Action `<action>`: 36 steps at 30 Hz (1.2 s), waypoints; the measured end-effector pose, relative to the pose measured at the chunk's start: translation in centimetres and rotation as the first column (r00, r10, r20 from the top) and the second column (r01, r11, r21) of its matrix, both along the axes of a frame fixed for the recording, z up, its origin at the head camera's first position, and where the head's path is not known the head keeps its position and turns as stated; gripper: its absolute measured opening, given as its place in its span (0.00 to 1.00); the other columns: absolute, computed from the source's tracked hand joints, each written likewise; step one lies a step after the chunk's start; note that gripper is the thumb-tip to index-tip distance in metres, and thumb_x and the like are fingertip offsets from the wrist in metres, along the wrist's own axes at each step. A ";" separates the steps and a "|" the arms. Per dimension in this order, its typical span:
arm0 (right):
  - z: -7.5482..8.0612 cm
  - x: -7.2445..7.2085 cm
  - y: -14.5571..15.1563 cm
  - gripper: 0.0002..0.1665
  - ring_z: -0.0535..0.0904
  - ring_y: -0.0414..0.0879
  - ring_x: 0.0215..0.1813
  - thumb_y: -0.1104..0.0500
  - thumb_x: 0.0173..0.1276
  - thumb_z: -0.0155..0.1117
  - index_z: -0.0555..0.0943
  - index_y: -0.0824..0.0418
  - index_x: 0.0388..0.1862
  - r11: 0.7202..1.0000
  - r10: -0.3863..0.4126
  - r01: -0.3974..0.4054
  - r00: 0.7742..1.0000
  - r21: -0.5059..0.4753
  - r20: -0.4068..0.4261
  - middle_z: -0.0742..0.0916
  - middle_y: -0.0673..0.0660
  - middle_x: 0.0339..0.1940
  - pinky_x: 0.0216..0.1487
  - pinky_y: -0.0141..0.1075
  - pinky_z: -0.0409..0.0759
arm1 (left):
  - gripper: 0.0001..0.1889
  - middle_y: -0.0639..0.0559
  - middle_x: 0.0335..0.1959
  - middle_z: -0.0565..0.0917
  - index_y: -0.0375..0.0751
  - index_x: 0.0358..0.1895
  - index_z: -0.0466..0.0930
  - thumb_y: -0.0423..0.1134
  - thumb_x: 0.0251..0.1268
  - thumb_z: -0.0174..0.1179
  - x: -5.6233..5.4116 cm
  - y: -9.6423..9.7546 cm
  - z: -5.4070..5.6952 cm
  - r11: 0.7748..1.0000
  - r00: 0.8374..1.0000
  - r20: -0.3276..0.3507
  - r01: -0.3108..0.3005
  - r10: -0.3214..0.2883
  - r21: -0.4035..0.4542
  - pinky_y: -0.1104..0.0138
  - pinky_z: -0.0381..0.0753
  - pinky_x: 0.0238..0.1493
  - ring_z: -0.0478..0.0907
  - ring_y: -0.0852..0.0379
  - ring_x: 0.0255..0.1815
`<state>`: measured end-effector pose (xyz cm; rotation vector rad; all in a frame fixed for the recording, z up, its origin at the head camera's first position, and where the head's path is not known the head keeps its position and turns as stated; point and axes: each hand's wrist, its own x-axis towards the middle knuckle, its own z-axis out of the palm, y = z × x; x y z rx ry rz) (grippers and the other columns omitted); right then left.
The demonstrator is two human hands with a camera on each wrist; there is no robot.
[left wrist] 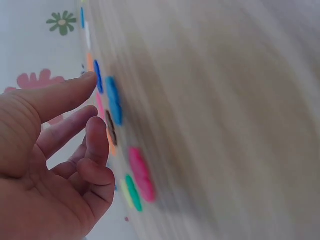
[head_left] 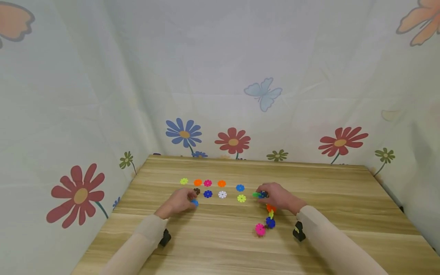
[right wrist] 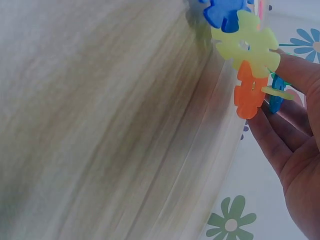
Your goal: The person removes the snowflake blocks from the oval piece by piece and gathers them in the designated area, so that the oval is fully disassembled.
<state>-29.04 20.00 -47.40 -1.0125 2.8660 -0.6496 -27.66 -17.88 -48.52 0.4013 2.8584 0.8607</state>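
Note:
My right hand (head_left: 276, 195) pinches a chain of interlocked flower-shaped plastic discs. In the right wrist view, an orange disc (right wrist: 250, 92), a pale yellow disc (right wrist: 247, 44) and a blue disc (right wrist: 227, 14) of the chain are slotted together. Its lower end, with a pink disc (head_left: 260, 229), hangs or lies toward the table's front; which, I cannot tell. Over on the left, my left hand (head_left: 180, 200) hovers by a light blue disc (left wrist: 114, 100), thumb and fingers apart with nothing between them. Close to those fingers lie a brown disc (left wrist: 111, 127), a pink disc (left wrist: 142, 174) and a green disc (left wrist: 133, 192).
Several loose discs lie in two rough rows between the hands, among them a white disc (head_left: 222, 194), a dark blue disc (head_left: 207, 194) and a yellow disc (head_left: 241, 198). The wooden table (head_left: 213, 244) meets a flower-printed cloth (head_left: 213, 76) at its back edge.

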 end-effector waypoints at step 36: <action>-0.1 -0.2 -1.0 0.13 0.77 0.40 0.38 0.55 0.60 0.70 0.83 0.56 0.43 0.999 0.041 -0.041 0.998 -0.018 -0.048 0.82 0.46 0.39 0.43 0.36 0.78 | 0.06 0.56 0.32 0.80 0.40 0.37 0.81 0.36 0.59 0.65 -0.6 13.8 0.5 0.960 0.989 -0.051 0.145 -0.136 0.240 0.69 0.78 0.32 0.77 0.60 0.32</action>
